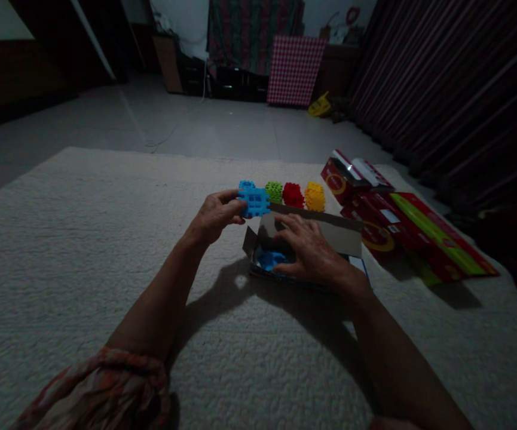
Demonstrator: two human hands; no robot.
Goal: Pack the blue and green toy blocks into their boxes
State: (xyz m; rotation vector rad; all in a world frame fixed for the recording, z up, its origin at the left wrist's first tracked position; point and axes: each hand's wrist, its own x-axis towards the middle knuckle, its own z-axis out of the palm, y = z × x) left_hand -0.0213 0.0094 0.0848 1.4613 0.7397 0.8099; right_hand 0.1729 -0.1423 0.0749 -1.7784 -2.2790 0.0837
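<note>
My left hand (216, 216) pinches a flat blue waffle block (254, 202) and holds it up above the rug. My right hand (308, 249) reaches into an open cardboard box (343, 236), its fingers resting on blue blocks (268, 259) inside. Whether it grips one is hidden. Behind the box, small stacks stand in a row on the rug: blue (246, 185), green (274, 191), red (293, 195) and yellow (314, 196).
A cream textured rug (83, 257) covers the floor under me. Red and green toy packaging (401, 230) lies flattened to the right of the box. A dark striped curtain (455, 89) hangs on the right; furniture and a checked panel (294, 68) stand far back.
</note>
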